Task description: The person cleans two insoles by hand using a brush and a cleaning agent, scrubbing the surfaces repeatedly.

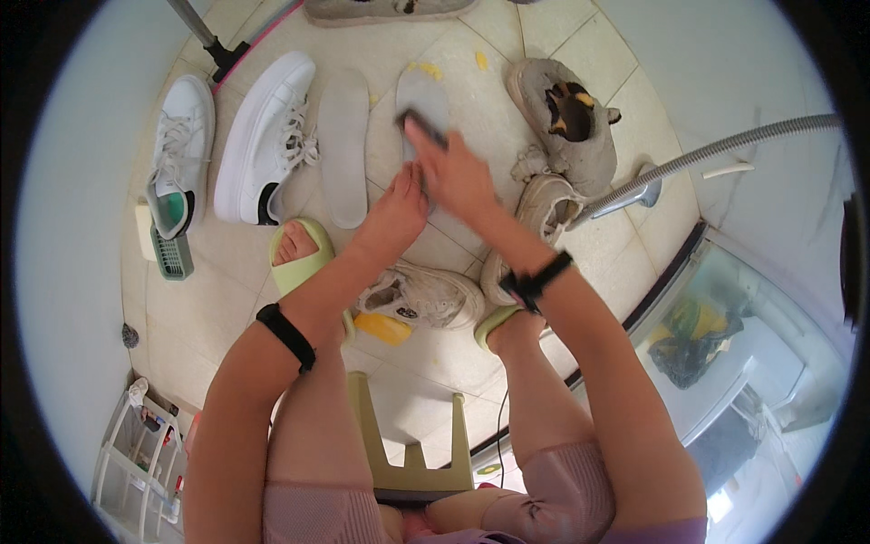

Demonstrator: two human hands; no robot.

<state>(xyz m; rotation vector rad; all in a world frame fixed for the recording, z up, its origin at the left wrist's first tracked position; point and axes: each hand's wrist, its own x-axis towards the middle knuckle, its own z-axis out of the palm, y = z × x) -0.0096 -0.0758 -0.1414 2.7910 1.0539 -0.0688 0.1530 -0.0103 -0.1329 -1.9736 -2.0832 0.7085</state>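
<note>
Two grey insoles lie side by side on the tiled floor. With the fingers of my right hand (458,181) closed round it, a dark brush (423,130) rests over the right insole (421,89). My left hand (396,210) is at the near end of that insole, its fingers pressed together on it; my hands hide that end. Yellow crumbs (426,69) dot the insole's far end. To its left lies the other insole (343,150), untouched. Beyond that stand two white sneakers, one (263,136) on its side and one (179,154) upright.
Dirty sneakers (435,295) lie by my feet, beside a yellow bar (381,328). A grey fuzzy slipper (566,136) and a shower head (625,198) on a metal hose are at the right. A green basket (174,258) sits at the left; a green stool (408,476) is below me.
</note>
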